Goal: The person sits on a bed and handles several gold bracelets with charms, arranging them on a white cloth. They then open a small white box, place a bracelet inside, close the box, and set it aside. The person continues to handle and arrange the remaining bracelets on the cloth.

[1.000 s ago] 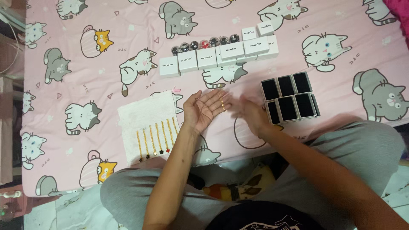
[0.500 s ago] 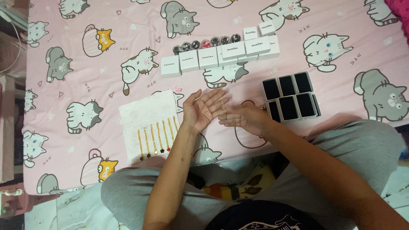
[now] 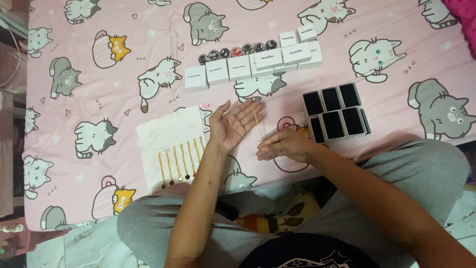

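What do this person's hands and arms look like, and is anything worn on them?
Both arms are bare up to the frame's edge: no sleeves, gloves, watch or bracelets show. The left hand and right hand carry no rings that I can make out. Grey trousers cover the legs.

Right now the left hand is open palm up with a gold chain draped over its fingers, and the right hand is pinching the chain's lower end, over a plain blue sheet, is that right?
Not quite. The sheet is pink with cartoon cats, not plain blue, as the head view shows. The rest holds: the left hand lies open, palm up, with the gold chain draped over its fingers, and the right hand pinches the chain's lower end.
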